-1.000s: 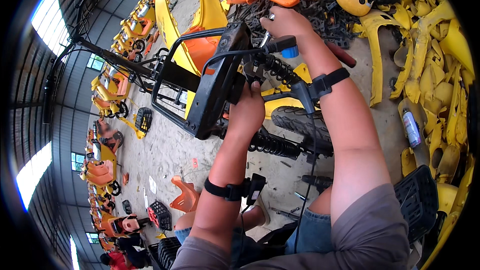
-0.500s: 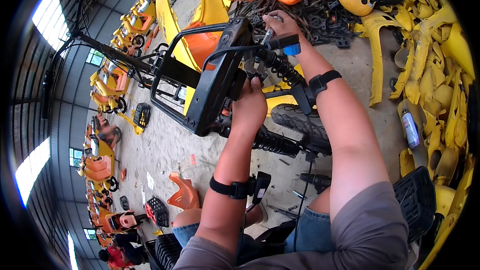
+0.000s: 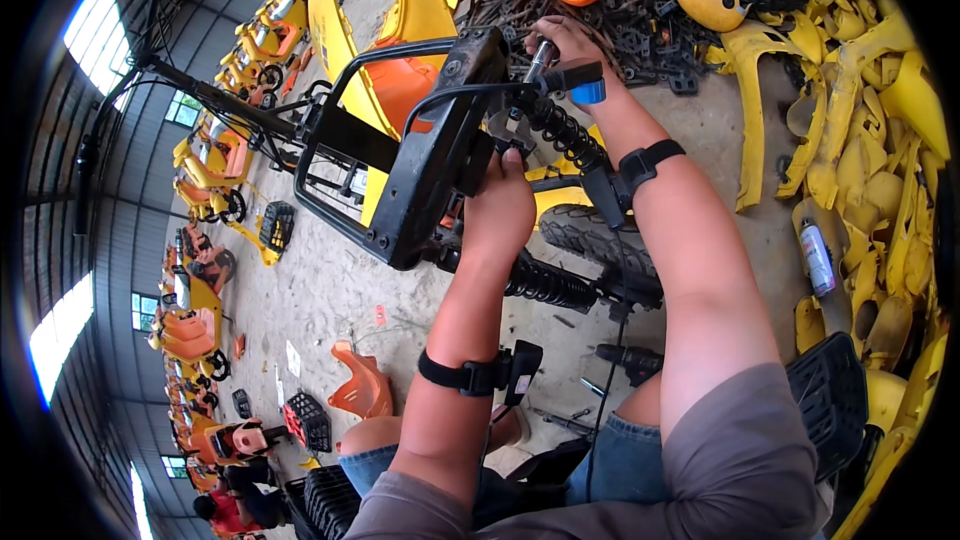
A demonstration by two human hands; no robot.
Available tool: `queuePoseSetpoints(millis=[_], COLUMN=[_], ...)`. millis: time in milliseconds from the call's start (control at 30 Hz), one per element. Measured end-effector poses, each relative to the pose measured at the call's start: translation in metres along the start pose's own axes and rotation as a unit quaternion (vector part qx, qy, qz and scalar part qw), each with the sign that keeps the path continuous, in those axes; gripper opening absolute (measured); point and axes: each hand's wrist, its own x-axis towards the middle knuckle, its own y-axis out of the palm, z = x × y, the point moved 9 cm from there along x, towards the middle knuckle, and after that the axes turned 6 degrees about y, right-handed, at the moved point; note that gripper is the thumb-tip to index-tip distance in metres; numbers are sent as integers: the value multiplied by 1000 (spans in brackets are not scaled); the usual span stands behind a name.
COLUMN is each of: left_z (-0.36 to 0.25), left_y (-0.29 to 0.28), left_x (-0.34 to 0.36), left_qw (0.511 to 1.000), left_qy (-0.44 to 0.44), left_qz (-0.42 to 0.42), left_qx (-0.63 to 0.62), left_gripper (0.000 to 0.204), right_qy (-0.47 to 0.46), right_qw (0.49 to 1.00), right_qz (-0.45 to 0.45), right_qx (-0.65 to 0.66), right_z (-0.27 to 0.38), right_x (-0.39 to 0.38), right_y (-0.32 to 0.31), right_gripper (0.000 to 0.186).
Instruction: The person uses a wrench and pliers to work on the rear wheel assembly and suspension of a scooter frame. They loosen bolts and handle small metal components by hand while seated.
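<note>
A black metal scooter frame [image 3: 440, 145] with a tubular loop tilts in front of me, joined to a coil-spring shock absorber [image 3: 565, 135]. My left hand [image 3: 500, 205] is closed at the frame's underside, its thumb up beside a grey metal bracket [image 3: 513, 132]; the frame hides its other fingers. Beyond the shock's upper end, my right hand [image 3: 572, 42] is closed around a chrome tool shaft [image 3: 542, 60], whose far end is covered by the fingers. A second spring shock [image 3: 550, 283] and a black tyre [image 3: 590, 240] lie below the frame.
Yellow body panels [image 3: 850, 140] are heaped at the right, with a spray can [image 3: 816, 258] among them. Dark metal parts [image 3: 640, 40] pile up ahead. An orange panel [image 3: 362, 385] and a power drill [image 3: 635, 362] lie on the floor. Yellow scooters [image 3: 205, 180] line the left.
The view has shifted slightly. My right hand has turned a little about the chrome shaft, which shows more now. My left hand stays at the same place on the frame.
</note>
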Motion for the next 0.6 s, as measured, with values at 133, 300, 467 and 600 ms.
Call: queuePoseSetpoints(millis=[133,300,467,600], left_z=[2,5,6,0], left_y=[4,2,5,4], left_x=[1,0,2,1], left_qw=[1000,1000,1000,1000], left_qy=[24,3,2,26], left_qz=[-3,6,0,-3], left_qx=[-15,-22,-20,-13], left_gripper=[37,37,38,38], right_qy=[43,47,-8,15], right_qw=[991,869,969,998], right_qz=[31,-36,-25,-34], right_qx=[-125,-491,-248,-51], right_z=[-5,26,8,-5], right_x=[15,8,2,0], right_y=[-10,-6,-12,1], right_gripper=[20,49,40,36])
